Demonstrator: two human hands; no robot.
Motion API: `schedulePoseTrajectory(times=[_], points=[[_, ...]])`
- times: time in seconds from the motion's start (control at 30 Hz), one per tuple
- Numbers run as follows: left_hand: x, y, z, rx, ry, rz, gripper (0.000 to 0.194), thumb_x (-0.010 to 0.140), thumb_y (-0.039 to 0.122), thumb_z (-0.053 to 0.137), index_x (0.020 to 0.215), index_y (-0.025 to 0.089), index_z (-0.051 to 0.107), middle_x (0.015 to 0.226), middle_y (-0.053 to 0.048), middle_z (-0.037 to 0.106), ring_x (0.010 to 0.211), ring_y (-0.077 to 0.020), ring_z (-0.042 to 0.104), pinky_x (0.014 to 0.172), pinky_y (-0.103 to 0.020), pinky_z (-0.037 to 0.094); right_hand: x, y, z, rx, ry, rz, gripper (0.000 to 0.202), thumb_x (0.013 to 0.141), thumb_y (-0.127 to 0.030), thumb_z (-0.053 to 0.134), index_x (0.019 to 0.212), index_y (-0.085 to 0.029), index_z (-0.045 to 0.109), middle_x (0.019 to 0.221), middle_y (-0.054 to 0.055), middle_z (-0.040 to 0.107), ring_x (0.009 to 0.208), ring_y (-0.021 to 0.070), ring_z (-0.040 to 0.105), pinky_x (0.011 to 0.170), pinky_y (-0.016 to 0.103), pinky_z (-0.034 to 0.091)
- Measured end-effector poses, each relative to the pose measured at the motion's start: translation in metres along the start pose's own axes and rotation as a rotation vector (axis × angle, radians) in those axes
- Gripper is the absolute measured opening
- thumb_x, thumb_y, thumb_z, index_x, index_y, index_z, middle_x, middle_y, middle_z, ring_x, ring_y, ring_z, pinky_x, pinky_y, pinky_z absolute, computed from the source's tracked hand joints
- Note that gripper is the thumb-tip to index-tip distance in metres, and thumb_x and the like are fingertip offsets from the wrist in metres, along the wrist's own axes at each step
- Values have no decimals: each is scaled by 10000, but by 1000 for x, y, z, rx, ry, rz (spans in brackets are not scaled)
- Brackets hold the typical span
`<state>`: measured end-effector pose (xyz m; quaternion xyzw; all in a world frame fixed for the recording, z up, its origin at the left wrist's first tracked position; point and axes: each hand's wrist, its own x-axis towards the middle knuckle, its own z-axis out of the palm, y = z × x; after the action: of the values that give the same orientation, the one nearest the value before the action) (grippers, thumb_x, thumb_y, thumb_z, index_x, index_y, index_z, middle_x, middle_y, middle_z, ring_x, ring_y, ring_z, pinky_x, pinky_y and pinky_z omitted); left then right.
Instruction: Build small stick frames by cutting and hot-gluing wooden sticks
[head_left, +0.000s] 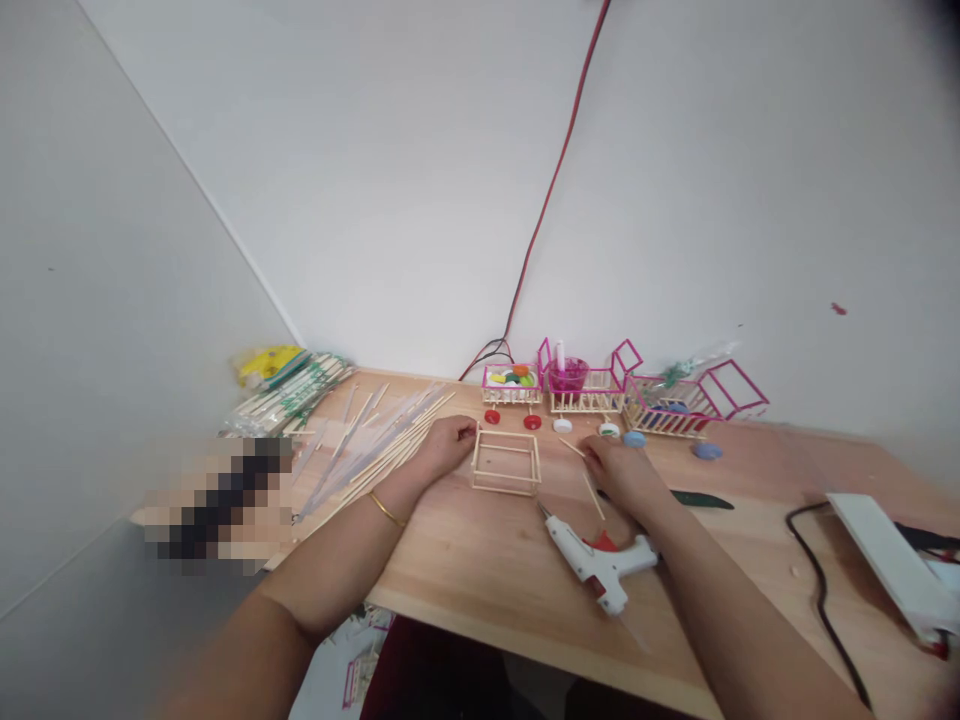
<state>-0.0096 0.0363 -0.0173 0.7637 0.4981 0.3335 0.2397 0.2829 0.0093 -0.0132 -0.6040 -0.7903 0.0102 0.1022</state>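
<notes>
A small box-shaped frame of pale wooden sticks (507,489) stands on the table. The curled fingers of my left hand (448,446) are closed at its upper left corner. My right hand (616,472), to the right of the frame, pinches a short wooden stick (571,447) that points toward the frame. Another short stick (593,496) lies just below that hand. A white hot glue gun (600,562) with a red trigger rests in front of the frame, its nozzle near the lower right corner. My right forearm passes beside its rear end.
Long wooden sticks and clear glue sticks (352,445) spread at left, beside packed sticks (296,395). Small stick carts (585,400) with bottle-cap wheels line the wall. A dark green blade-shaped object (703,499), white power strip (885,565) and black cable (820,590) lie at right.
</notes>
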Motion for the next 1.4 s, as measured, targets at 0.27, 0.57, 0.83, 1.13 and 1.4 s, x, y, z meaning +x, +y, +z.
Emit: schedulePoseTrajectory(times=[0.27, 0.57, 0.83, 1.13, 1.4], points=[[0, -1, -2, -119, 6, -89, 127, 717, 233, 549, 695, 130, 618, 580, 40, 512, 553, -74, 421, 533, -180, 306, -3, -1, -7, 61, -3, -1, 210, 806, -152, 411, 814, -147, 622, 782, 92, 633, 707, 167, 559, 602, 240, 332], [-1, 5, -5, -134, -22, -151, 190, 674, 327, 601, 662, 138, 581, 527, 59, 445, 513, -69, 366, 485, -185, 260, -4, 5, -8, 288, 144, 38, 120, 748, -277, 456, 721, -187, 530, 654, 25, 575, 598, 158, 515, 536, 244, 340], [-2, 10, -8, -223, -131, -157, 200, 657, 330, 612, 651, 136, 561, 525, 60, 449, 496, -64, 376, 485, -182, 276, -6, 4, -11, 448, 177, 74, 189, 772, -378, 480, 703, -205, 513, 606, 3, 578, 548, 147, 516, 519, 245, 368], [-1, 2, -11, -88, -50, -102, 112, 686, 230, 539, 673, 128, 583, 542, 50, 458, 515, -72, 379, 488, -187, 266, -6, -6, -17, 570, 104, 8, 188, 758, -373, 496, 726, -196, 551, 608, -6, 537, 551, 136, 477, 510, 241, 364], [0, -5, -11, -32, -54, -26, 313, 675, 102, 492, 968, 149, 593, 738, 7, 593, 626, -96, 507, 569, -193, 376, -9, -20, -16, 644, 56, -49, 164, 772, -328, 489, 677, -196, 514, 590, -30, 499, 568, 130, 472, 531, 241, 362]])
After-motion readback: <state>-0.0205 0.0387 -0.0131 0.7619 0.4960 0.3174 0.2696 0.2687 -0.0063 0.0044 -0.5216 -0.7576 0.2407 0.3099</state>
